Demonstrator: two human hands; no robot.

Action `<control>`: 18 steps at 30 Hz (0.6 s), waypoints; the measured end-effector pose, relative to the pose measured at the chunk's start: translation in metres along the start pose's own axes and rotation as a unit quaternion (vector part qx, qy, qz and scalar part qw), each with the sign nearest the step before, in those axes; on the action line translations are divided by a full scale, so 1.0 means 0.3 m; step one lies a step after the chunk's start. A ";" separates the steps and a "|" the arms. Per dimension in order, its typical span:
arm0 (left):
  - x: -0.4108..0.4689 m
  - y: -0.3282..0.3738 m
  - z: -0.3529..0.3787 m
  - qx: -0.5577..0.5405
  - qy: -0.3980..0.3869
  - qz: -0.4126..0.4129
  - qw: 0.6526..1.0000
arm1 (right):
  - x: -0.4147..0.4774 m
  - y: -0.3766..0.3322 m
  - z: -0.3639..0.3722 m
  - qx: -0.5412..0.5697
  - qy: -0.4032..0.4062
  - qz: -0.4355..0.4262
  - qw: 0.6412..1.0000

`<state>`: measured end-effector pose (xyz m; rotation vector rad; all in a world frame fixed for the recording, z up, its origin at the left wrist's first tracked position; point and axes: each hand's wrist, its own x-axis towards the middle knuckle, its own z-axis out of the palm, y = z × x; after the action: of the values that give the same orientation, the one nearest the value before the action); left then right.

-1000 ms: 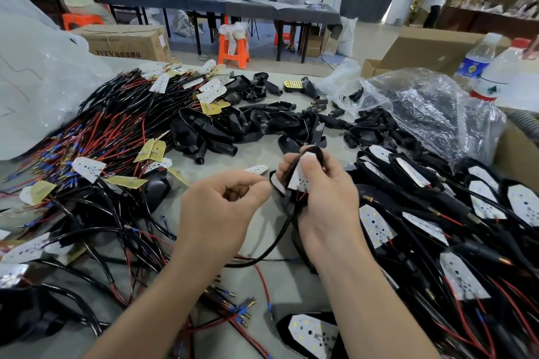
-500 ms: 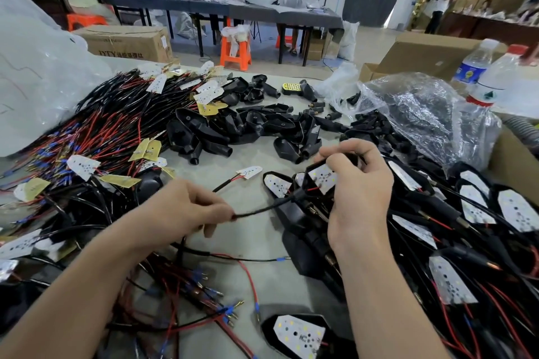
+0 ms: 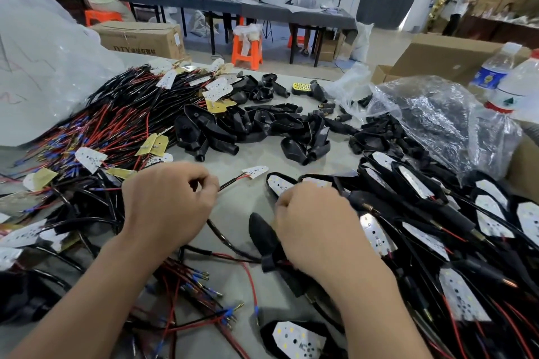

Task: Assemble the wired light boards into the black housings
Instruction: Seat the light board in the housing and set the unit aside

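My left hand (image 3: 166,204) is closed on the black cable of a wired light board (image 3: 255,171), whose white board lies on the table just beyond my knuckles. My right hand (image 3: 318,224) is curled into a fist against a black housing (image 3: 262,234) that lies face-down, its stem running under my palm. Loose wired boards (image 3: 90,159) with red and black leads are heaped at the left. Empty black housings (image 3: 221,131) are piled in the middle. Finished housings with white boards inside (image 3: 414,183) fill the right side.
A crumpled clear plastic bag (image 3: 437,114) lies at the back right, beside two water bottles (image 3: 493,73) and cardboard boxes. A large pale plastic bag (image 3: 43,67) rises at the left. One finished unit (image 3: 294,339) lies near the front edge. People work at tables behind.
My right hand set the fitted housing down among the finished ones and came back, closing over a face-down housing. My left hand slid along the cable toward the loose board.
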<state>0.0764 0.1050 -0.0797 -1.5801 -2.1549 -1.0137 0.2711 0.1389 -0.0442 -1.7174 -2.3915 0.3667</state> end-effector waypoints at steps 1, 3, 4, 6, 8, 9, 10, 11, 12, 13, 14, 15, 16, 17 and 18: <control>-0.001 -0.002 -0.001 -0.005 -0.004 0.009 1.000 | -0.009 -0.005 0.006 0.006 -0.039 -0.020 0.999; -0.003 -0.001 0.002 -0.023 -0.014 0.038 0.999 | -0.018 -0.018 0.013 0.025 -0.069 -0.040 0.996; -0.005 0.002 0.006 -0.028 -0.018 0.055 0.998 | -0.015 -0.025 0.016 0.034 -0.053 -0.049 0.997; -0.007 0.010 0.015 -0.035 -0.023 0.086 0.995 | -0.001 -0.041 0.029 0.077 0.007 -0.076 0.994; -0.010 0.018 0.024 -0.066 -0.015 0.107 0.992 | 0.003 -0.064 0.044 0.166 0.023 -0.103 0.980; -0.012 0.023 0.027 -0.099 -0.011 0.105 0.989 | 0.002 -0.074 0.054 0.214 0.004 -0.112 0.971; -0.015 0.029 0.028 -0.141 -0.008 0.093 0.986 | -0.001 -0.083 0.065 0.252 -0.022 -0.116 0.961; -0.019 0.034 0.027 -0.183 -0.006 0.075 0.980 | -0.002 -0.087 0.076 0.276 -0.041 -0.117 0.953; -0.021 0.036 0.026 -0.213 -0.003 0.059 0.975 | -0.001 -0.089 0.083 0.289 -0.050 -0.118 0.949; -0.023 0.037 0.024 -0.227 -0.002 0.047 0.973 | 0.001 -0.087 0.084 0.297 -0.054 -0.120 0.946; -0.022 0.034 0.022 -0.233 -0.004 0.039 0.972 | 0.004 -0.085 0.078 0.309 -0.064 -0.122 0.941; -0.020 0.031 0.019 -0.240 -0.005 0.030 0.970 | 0.005 -0.081 0.070 0.324 -0.085 -0.125 0.934; -0.016 0.027 0.016 -0.251 -0.005 0.018 0.968 | 0.004 -0.076 0.063 0.335 -0.110 -0.131 0.926; -0.014 0.023 0.016 -0.267 -0.005 0.002 0.964 | 0.000 -0.073 0.059 0.335 -0.129 -0.138 0.923; -0.013 0.021 0.018 -0.288 -0.004 -0.017 0.957 | -0.005 -0.071 0.058 0.325 -0.137 -0.145 0.925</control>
<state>0.0845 0.1070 -0.0836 -1.7732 -1.9982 -1.7694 0.2474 0.1294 -0.0546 -1.0531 -2.2589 1.2488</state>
